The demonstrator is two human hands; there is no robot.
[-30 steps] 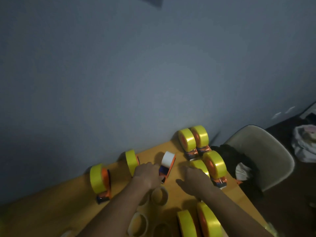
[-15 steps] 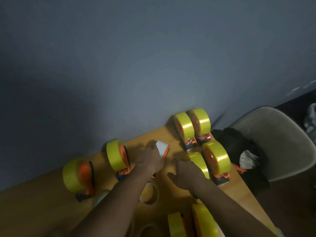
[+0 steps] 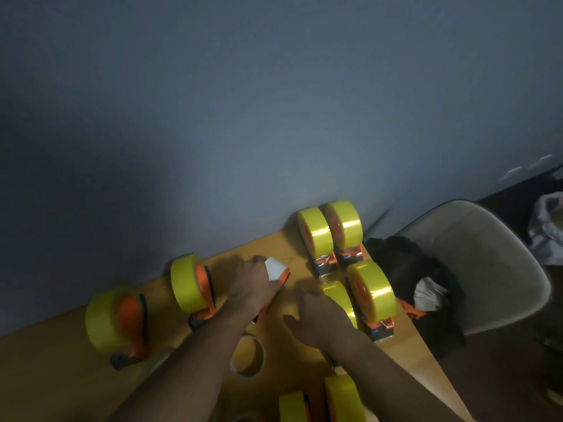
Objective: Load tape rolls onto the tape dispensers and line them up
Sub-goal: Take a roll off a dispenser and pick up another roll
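From my feed the wooden table (image 3: pixel 76 376) fills the lower frame, a beige chair (image 3: pixel 487 269) sits right. Loaded yellow dispensers: two (image 3: pixel 330 233) at center against the wall, two lower left (image 3: pixel 185 284). My left hand (image 3: pixel 254 280) grips the white-roll dispenser (image 3: pixel 275 269) at center; right hand (image 3: pixel 320 315) rests loose, fingers relaxed, beside it. An empty cardboard core (image 3: pixel 248 356) lies below.

Yellow tape rolls (image 3: pixel 315 234) glossy, catching light; dispensers (image 3: pixel 203 280) smooth orange plastic, with shiny metal at the blade ends (image 3: pixel 323 268); desk (image 3: pixel 54 360) smooth wood; chair (image 3: pixel 487 263) matt beige plastic; empty core (image 3: pixel 248 356) dull cardboard.
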